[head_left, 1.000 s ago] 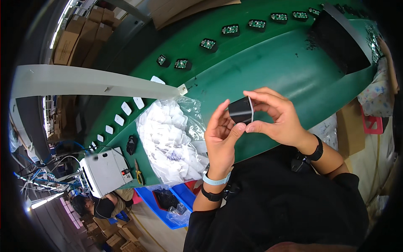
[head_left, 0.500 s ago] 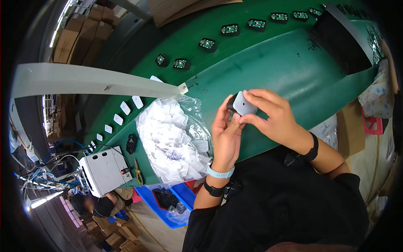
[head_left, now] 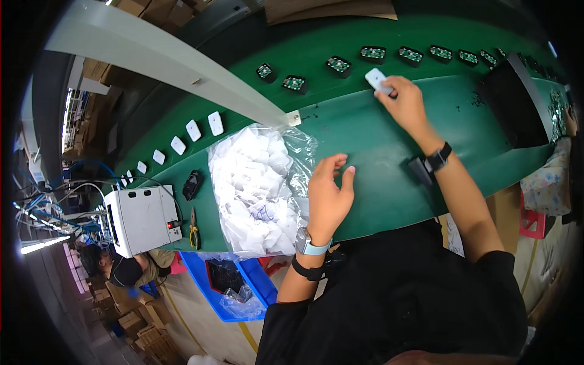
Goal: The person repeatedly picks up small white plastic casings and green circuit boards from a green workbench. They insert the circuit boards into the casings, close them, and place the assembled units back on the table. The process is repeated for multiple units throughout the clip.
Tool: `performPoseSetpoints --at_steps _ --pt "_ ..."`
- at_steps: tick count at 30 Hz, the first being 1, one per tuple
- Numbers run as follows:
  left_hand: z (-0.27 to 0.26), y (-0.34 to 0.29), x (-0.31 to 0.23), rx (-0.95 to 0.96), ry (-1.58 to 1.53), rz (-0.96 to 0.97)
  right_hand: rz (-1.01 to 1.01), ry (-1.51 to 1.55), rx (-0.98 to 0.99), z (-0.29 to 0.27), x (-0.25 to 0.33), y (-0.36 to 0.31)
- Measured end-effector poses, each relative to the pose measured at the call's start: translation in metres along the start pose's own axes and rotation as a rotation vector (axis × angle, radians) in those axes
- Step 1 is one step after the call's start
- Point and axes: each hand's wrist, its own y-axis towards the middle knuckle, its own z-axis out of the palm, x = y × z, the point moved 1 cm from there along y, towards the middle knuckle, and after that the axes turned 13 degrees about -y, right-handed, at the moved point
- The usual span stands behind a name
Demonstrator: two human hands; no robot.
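My right hand [head_left: 404, 106] reaches far over the conveyor belt's near edge. Between its thumb and fingers is a small white-covered case [head_left: 376, 78], white side up. My left hand [head_left: 330, 198] hovers above the green table [head_left: 380, 182], right of a clear bag of white plastic covers [head_left: 252, 188]; its fingers are half curled, thumb apart, nothing in them. Along the belt stands a row of black housings with green circuit boards [head_left: 295, 84]. Farther left on the belt lie several white-topped pieces [head_left: 193, 130].
A pale metal post [head_left: 182, 67] slants over the belt. To the left are a white machine [head_left: 143, 219], pliers [head_left: 194, 234] and a small black object [head_left: 192, 184]. Blue bins [head_left: 210, 298] stand below the table edge. A large black box [head_left: 514, 106] sits at right; a person [head_left: 131, 267] is at far left.
Both hands were together on the case; now my left hand has let go. My right hand has carried the case away, over the belt. The view has shifted somewhat.
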Motion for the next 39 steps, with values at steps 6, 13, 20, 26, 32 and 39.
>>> performPoseSetpoints --at_steps 6,13,20,26,32,39 --pt "-0.047 -0.003 0.010 -0.148 0.500 0.171 -0.093 -0.074 -0.003 0.036 -0.005 0.021" --pt "-0.084 -0.005 0.019 -0.109 0.817 0.156 -0.179 0.042 0.001 -0.023 0.029 -0.040" --pt "-0.078 0.020 0.021 -0.061 1.089 0.152 -0.032 0.139 0.199 -0.103 0.000 -0.132" --pt "-0.086 0.033 0.049 -0.014 1.213 0.277 0.197 0.034 0.054 -0.149 -0.048 -0.140" --pt "-0.085 0.046 0.036 0.098 1.238 0.219 0.308 -0.145 -0.078 -0.162 -0.130 -0.104" --pt "-0.083 0.043 0.029 0.079 1.142 0.319 0.176 -0.133 -0.003 -0.140 -0.152 -0.063"
